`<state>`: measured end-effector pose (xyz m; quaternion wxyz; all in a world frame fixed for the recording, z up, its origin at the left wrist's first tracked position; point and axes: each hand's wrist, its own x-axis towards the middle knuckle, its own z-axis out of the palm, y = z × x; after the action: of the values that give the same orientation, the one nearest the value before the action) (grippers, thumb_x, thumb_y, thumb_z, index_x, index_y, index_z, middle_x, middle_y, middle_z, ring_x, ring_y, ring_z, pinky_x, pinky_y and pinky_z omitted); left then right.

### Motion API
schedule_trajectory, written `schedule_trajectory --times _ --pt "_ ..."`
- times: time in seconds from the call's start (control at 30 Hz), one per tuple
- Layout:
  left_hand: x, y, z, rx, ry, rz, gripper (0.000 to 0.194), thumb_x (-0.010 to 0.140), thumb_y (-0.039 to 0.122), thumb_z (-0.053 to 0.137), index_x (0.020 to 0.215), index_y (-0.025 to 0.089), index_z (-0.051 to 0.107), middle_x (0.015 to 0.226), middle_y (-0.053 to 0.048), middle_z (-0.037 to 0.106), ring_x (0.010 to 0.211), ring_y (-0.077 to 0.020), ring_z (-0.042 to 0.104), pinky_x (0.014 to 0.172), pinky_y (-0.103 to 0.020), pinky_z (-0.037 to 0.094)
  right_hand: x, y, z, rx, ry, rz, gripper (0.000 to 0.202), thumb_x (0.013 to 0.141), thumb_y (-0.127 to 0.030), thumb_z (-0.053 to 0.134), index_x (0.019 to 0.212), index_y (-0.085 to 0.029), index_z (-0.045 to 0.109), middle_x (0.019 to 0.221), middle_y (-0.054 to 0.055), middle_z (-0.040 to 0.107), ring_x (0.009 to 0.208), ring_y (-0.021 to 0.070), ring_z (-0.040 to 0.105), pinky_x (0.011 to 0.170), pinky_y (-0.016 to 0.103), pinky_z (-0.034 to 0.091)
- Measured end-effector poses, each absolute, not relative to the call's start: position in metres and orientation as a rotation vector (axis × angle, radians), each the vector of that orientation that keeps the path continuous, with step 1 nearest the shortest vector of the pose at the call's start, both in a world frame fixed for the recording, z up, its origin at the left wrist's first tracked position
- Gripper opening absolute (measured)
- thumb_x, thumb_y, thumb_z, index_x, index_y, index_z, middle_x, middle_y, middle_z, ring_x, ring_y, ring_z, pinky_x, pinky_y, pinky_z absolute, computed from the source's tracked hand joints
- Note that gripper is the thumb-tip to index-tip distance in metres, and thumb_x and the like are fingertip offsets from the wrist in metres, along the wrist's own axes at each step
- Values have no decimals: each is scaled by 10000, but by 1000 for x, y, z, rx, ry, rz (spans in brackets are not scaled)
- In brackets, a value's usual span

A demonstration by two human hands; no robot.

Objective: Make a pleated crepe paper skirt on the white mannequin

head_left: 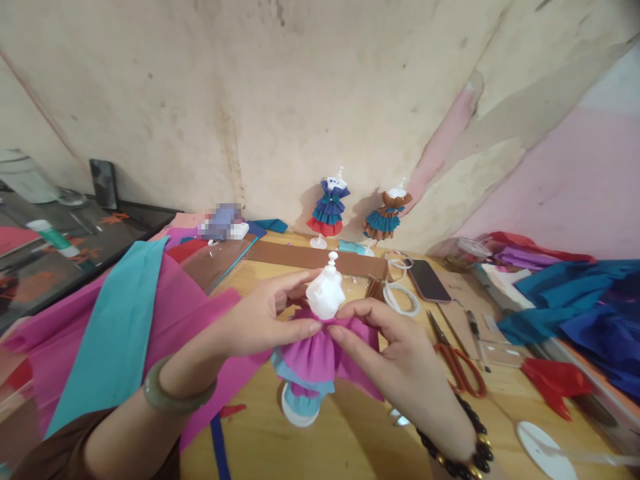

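Observation:
Between my hands stands a small white dress form (325, 293), wearing a tiered skirt with a magenta layer (315, 353) over light blue ones. My left hand (265, 310) is at the form's left side, its thumb pressing the gathered magenta fabric at the waist. My right hand (395, 340) pinches the same gathered edge at the front with thumb and forefinger. A loose stretch of magenta fabric (357, 367) hangs under my right hand. Beneath the skirt shows the round white base (300, 417).
Two dressed miniature forms, one blue and red (330, 207), one brown and teal (385, 217), stand by the wall. Orange-handled scissors (463, 367), a pen (477, 337), a phone (430, 280) and clear tubing (403, 300) lie right. Turquoise fabric (113, 327) covers the left side.

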<state>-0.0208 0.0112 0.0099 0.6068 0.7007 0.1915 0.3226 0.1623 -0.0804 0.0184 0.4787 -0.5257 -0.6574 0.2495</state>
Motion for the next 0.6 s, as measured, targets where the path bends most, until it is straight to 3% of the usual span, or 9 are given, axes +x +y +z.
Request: schedule_trajectory --times 0.23,0.4,0.6 --pt "-18 9 15 1528 396 720 365 773 93 730 1130 151 683 1063 -92 740 1119 -260 657 958 -358 515 163 -83 19 -1364 -1599 554 40 843 -244 672 827 -218 647 739 -14 707 623 131 650 581 220 520" --pt "-18 13 13 1525 367 715 478 768 101 741 1232 176 655 1109 -91 728 1058 -238 675 917 -339 529 165 -84 17 -1346 -1638 588 19 860 -241 660 850 -228 650 806 -9 727 720 145 675 660 234 529" --pt "-19 15 11 1613 370 689 452 786 161 749 1230 169 663 1100 -96 720 1012 -237 673 891 -351 535 169 -85 14 -1414 -1648 686 85 886 -306 639 925 -230 644 812 1 735 696 158 678 596 241 517"
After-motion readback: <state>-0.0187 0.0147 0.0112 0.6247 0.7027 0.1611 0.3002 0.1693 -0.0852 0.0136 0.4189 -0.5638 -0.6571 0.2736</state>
